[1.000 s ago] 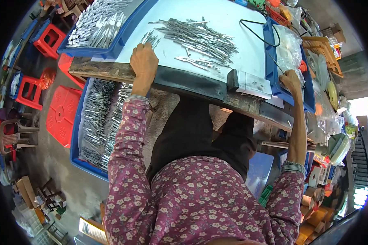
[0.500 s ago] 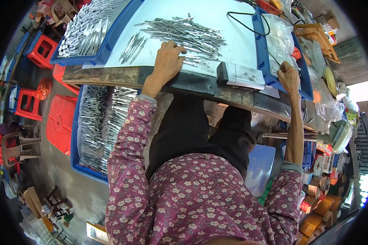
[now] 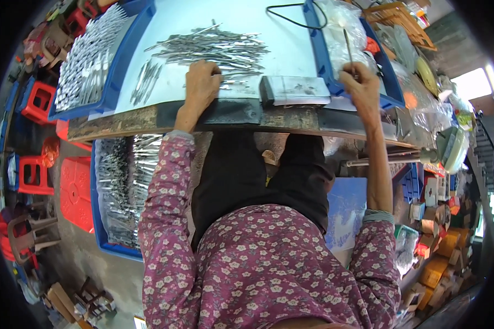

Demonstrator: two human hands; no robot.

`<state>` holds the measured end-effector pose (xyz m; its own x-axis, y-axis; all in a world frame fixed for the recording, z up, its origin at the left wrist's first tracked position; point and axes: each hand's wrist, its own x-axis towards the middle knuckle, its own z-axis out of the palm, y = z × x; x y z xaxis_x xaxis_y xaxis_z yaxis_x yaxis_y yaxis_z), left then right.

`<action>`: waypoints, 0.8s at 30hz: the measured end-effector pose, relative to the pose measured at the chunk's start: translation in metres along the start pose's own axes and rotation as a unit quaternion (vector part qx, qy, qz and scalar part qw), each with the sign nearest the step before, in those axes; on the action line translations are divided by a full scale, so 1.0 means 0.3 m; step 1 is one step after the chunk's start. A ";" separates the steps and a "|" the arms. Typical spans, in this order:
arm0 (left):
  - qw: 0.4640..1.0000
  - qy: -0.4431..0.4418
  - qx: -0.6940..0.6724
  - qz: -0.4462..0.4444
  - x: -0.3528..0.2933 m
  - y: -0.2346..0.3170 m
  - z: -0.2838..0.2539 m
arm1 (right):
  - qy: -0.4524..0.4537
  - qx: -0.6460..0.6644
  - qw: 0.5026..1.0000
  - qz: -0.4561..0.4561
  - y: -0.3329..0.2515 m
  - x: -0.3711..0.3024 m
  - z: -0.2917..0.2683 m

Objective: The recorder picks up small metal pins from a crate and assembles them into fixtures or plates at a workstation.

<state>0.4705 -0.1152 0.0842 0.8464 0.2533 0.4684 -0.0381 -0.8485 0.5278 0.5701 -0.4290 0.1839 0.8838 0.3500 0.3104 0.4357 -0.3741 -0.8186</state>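
For work like this I'd keep the left hand (image 3: 202, 86) low and flat over the near edge of the main pile of thin metal rods (image 3: 208, 48), so the pieces slide out sideways instead of snagging on each other. Its fingers are curled in, not spread, and the tips are hidden, so I can't tell if they've got a piece. The right hand (image 3: 363, 88) has its fingers pinched around the lower end of a slim stick (image 3: 347, 46), tip pointing to the far side. I'd say a light grip there is plenty, and keep it clear of the plastic bags (image 3: 340, 24) in the right tray

Counts: 1 main pile, mid bench on the white sheet (image 3: 173, 19), way too tangled to count. 1 small loose bunch (image 3: 146, 82) left of it, several rods, overlapping so no exact number. 1 white-topped oblong block (image 3: 299, 88) between the hands, 1 black cable (image 3: 292, 6) far right, and 3 blue trays: left tray (image 3: 130, 52), right tray (image 3: 391, 82), and 1 lower tray (image 3: 100, 233) at near left
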 end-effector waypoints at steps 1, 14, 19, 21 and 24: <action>1.000 0.016 -0.024 0.010 0.000 0.010 -0.001 | -0.026 0.033 0.998 0.053 -0.023 -0.015 0.007; 0.899 0.111 -0.403 -0.131 -0.079 0.270 -0.197 | -0.102 0.176 0.977 0.058 -0.104 -0.119 0.107; 0.872 0.015 -0.465 -0.152 -0.126 0.358 -0.186 | -0.089 0.105 0.990 -0.026 -0.169 -0.192 0.143; 0.849 -0.026 -0.505 -0.154 -0.136 0.380 -0.161 | -0.088 0.054 0.992 -0.069 -0.186 -0.227 0.160; 0.809 -0.042 -0.566 -0.154 -0.142 0.400 -0.112 | -0.064 -0.067 0.963 -0.252 -0.220 -0.249 0.170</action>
<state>0.4120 -0.2122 0.1513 0.9393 0.2996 0.1675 -0.2412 0.2289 0.9431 0.4666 -0.3867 0.1902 0.5303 0.6167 0.5818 0.8292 -0.2344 -0.5074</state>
